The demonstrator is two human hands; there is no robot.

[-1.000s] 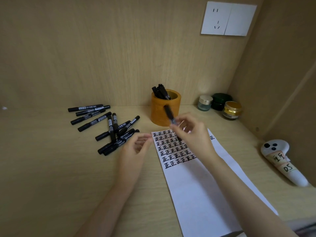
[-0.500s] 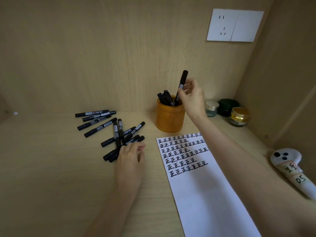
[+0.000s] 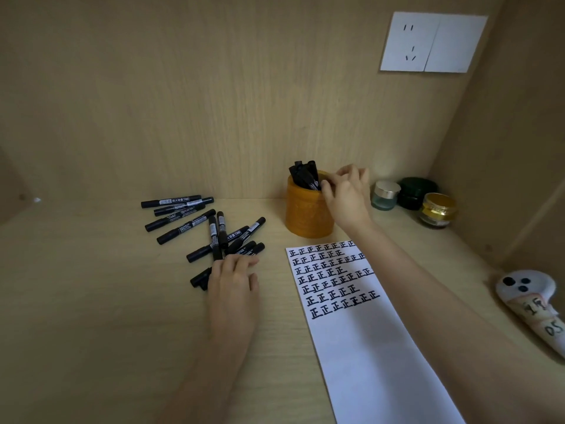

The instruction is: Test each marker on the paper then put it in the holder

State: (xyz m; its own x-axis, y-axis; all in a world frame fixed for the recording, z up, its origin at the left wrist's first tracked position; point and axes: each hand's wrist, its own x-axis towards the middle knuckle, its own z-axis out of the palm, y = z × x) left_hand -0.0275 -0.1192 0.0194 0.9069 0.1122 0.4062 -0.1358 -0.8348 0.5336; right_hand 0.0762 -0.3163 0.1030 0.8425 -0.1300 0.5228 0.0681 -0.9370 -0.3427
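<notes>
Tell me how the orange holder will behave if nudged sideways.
The holder looks squat with a wide flat base, so it would probably slide on the desk rather than tip. Its markers lean loosely to one side, so they may shift.

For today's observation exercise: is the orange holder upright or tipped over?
Upright. The holder stands on its base, and markers stick up from its open top.

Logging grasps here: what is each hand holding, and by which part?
Right hand: fingertips at the top end of a marker in the holder; whether they pinch it cannot be told. Left hand rests on the loose markers, gripping none.
</notes>
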